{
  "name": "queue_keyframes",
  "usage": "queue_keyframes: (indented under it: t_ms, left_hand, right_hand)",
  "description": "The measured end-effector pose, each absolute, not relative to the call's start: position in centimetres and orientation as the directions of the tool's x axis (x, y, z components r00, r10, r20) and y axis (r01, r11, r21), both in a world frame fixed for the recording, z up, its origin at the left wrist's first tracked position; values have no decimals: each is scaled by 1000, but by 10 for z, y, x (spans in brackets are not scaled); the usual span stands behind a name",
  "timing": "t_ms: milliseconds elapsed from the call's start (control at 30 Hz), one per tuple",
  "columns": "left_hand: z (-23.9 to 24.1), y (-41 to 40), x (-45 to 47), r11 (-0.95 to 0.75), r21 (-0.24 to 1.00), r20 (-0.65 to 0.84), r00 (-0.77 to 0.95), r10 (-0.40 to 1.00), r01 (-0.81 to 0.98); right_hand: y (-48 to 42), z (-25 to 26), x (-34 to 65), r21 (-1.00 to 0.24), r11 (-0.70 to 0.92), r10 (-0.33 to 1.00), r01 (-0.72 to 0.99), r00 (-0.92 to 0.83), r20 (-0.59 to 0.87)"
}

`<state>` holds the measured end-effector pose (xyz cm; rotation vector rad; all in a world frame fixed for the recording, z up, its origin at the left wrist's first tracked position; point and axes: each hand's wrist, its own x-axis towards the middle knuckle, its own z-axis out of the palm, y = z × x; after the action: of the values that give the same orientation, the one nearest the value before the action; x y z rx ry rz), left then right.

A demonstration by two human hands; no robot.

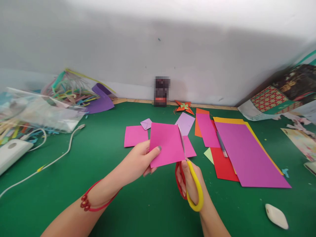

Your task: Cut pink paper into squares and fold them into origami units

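Green flat tabletop (148, 210) under L hand (143, 158), thumb & fingers clamped on pink square paper sheet (166, 141), & R hand (192, 187), fingers clamped round red-and-yellow-handled metal scissors (197, 177) at sheet's R edge.

What I can't make out from here
The held pink sheet (166, 143) partly hides the left fingers (153, 153); beyond them, a dark object (161, 90) is pixelated; well left, the frame's edge crops a white device (13, 154).
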<state>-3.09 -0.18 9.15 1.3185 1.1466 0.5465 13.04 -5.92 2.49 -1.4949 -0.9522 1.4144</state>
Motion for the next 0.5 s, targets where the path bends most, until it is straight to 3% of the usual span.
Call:
queue_keyframes:
  t_ms: [133,267,400,500]
  left_hand:
    - [91,8,-40,164,926,-284,345,894,339]
    - [84,27,-50,80,904,-158,154,975,419]
    - [68,47,-53,36,891,-62,41,997,453]
    - [51,56,-49,83,923,-121,79,990,375]
  right_hand:
    - [-56,22,133,-926,-335,931,-176,92,-354]
    - [-48,26,140,-917,-192,928,-349,240,-286]
    - [-43,31,145,-905,-145,912,-401,300,-279]
    - [-43,29,143,-891,-189,917,-412,250,-310]
